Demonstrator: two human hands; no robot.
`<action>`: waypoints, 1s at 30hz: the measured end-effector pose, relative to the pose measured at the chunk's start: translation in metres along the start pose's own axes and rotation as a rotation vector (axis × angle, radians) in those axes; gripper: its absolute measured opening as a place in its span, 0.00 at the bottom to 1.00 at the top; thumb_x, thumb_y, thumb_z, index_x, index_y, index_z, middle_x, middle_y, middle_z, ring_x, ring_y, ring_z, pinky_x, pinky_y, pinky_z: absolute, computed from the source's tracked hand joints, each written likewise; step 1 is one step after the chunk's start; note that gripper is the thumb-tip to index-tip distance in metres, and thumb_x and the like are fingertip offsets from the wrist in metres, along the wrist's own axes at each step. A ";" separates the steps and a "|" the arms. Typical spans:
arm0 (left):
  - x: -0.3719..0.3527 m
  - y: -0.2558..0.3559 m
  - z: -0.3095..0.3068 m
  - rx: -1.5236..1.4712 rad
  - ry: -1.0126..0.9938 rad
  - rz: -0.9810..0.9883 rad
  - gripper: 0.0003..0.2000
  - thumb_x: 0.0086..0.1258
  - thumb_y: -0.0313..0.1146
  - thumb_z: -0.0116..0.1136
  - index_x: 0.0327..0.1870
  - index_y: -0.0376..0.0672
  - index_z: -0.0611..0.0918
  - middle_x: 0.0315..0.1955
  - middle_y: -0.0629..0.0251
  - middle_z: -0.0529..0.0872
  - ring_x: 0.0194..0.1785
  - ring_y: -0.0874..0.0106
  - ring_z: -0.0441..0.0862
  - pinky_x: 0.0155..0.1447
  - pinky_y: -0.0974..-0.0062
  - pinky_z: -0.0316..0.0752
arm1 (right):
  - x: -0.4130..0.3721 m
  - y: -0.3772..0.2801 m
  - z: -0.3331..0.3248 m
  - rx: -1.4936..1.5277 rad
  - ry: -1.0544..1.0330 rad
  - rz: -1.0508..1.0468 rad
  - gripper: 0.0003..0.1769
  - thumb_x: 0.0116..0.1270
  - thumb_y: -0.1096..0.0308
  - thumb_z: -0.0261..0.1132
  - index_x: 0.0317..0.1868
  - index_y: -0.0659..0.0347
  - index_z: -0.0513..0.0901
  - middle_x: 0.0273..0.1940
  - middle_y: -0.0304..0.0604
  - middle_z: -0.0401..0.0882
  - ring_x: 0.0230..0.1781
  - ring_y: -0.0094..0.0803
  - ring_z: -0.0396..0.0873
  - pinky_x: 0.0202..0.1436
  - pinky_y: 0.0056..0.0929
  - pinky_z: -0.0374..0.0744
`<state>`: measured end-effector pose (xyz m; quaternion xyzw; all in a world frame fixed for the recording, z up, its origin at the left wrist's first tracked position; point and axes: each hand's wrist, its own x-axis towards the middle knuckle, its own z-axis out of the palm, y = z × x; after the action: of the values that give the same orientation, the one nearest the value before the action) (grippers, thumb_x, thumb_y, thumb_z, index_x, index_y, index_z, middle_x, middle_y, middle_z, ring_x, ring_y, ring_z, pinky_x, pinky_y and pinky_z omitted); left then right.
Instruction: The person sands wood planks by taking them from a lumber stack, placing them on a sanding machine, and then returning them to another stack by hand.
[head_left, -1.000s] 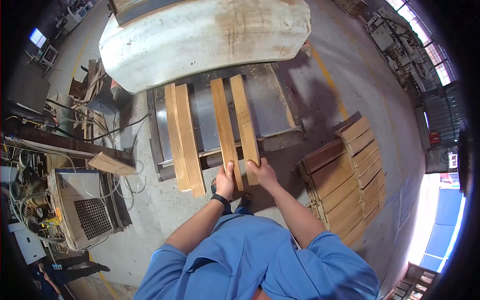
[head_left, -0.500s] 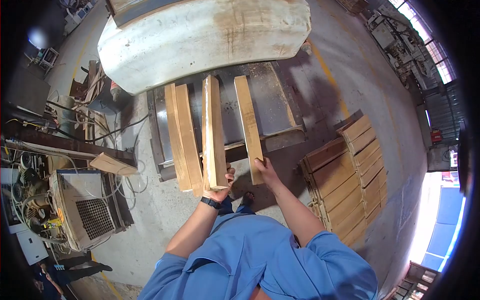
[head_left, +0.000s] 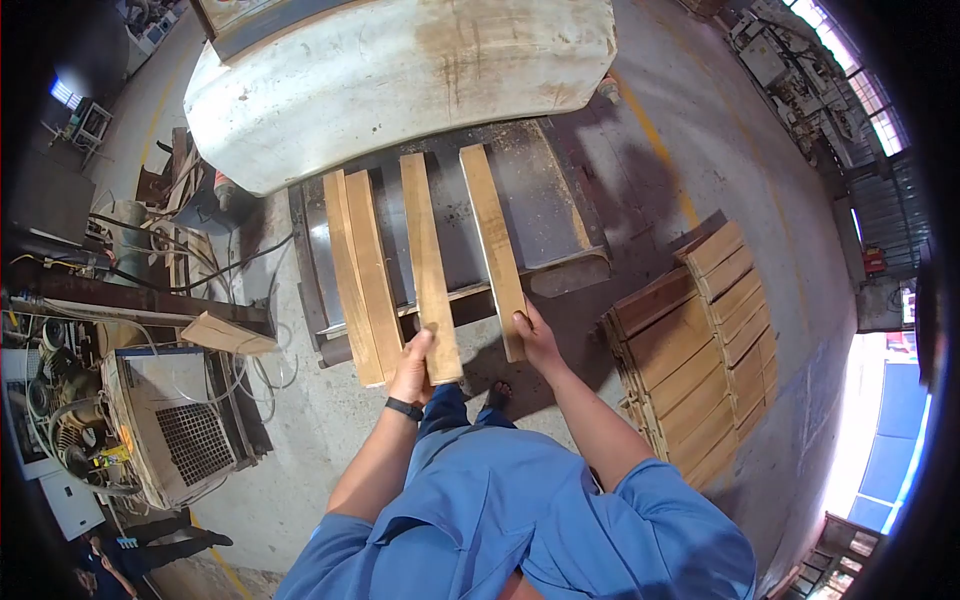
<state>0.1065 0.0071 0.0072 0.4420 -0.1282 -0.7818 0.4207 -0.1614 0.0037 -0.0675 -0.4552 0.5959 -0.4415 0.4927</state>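
My left hand (head_left: 414, 368) grips the near end of a wooden board (head_left: 430, 270), thumb on its top face. Its far end rests on the dark metal table (head_left: 325, 235). To the right, my right hand (head_left: 537, 338) holds the near end of another board (head_left: 492, 240), which has a pale strip along its left edge. Left of my left hand, two boards, one on the outside (head_left: 348, 280) and one inside (head_left: 373, 270), lie side by side with their near ends overhanging the table.
A large white stained machine cover (head_left: 400, 80) stands beyond the table. Stacked wooden panels (head_left: 690, 370) lie at the right. At left are a grilled machine (head_left: 180, 420), hoses and a loose wood piece (head_left: 228, 332). A person's legs (head_left: 170, 550) show at lower left.
The board in my left hand has turned from its pale-edged side to show its broad face. My left hand has shifted to its left side, thumb now on top.
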 end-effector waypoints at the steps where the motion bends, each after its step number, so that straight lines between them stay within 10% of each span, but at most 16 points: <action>1: 0.019 -0.018 -0.008 0.106 0.079 0.119 0.29 0.76 0.46 0.66 0.70 0.36 0.74 0.51 0.59 0.87 0.55 0.69 0.85 0.61 0.69 0.80 | 0.003 -0.001 0.002 -0.018 0.005 -0.012 0.37 0.79 0.55 0.59 0.81 0.61 0.61 0.69 0.55 0.73 0.68 0.42 0.74 0.73 0.36 0.69; 3: 0.023 -0.024 0.013 0.362 0.168 0.361 0.29 0.76 0.41 0.66 0.72 0.35 0.73 0.51 0.60 0.87 0.55 0.72 0.84 0.61 0.72 0.78 | 0.009 -0.006 0.004 -0.211 0.060 0.015 0.39 0.77 0.54 0.62 0.81 0.60 0.61 0.69 0.56 0.71 0.67 0.48 0.73 0.73 0.40 0.69; 7: 0.045 -0.031 0.010 0.543 0.107 0.196 0.33 0.78 0.43 0.63 0.78 0.36 0.67 0.54 0.55 0.84 0.56 0.70 0.83 0.59 0.73 0.78 | -0.004 -0.045 0.014 -0.691 0.222 -0.229 0.45 0.68 0.53 0.70 0.81 0.56 0.62 0.68 0.57 0.65 0.68 0.58 0.67 0.75 0.50 0.66; 14: 0.066 -0.038 -0.007 1.047 0.222 0.244 0.32 0.77 0.42 0.61 0.77 0.35 0.68 0.58 0.34 0.73 0.60 0.39 0.77 0.66 0.53 0.75 | -0.034 -0.085 -0.020 -1.173 -0.180 -0.373 0.40 0.59 0.61 0.74 0.74 0.49 0.72 0.76 0.40 0.61 0.81 0.52 0.51 0.80 0.54 0.57; 23: 0.000 0.013 0.048 1.619 0.043 0.672 0.53 0.45 0.36 0.84 0.77 0.40 0.66 0.73 0.46 0.64 0.75 0.42 0.61 0.77 0.49 0.64 | 0.100 -0.114 0.003 -1.177 -0.137 -0.531 0.32 0.59 0.71 0.69 0.67 0.54 0.80 0.72 0.42 0.69 0.77 0.55 0.61 0.78 0.57 0.60; 30: 0.015 0.022 0.030 1.953 -0.154 0.714 0.45 0.52 0.36 0.78 0.76 0.48 0.70 0.78 0.54 0.62 0.78 0.42 0.59 0.81 0.43 0.56 | 0.211 -0.158 0.028 -1.364 -0.298 -0.381 0.37 0.58 0.64 0.77 0.70 0.50 0.78 0.75 0.45 0.66 0.79 0.52 0.58 0.80 0.56 0.58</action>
<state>0.0910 -0.0233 0.0279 0.4752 -0.8548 -0.1939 0.0774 -0.1383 -0.2357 0.0438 -0.8125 0.5757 0.0174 0.0894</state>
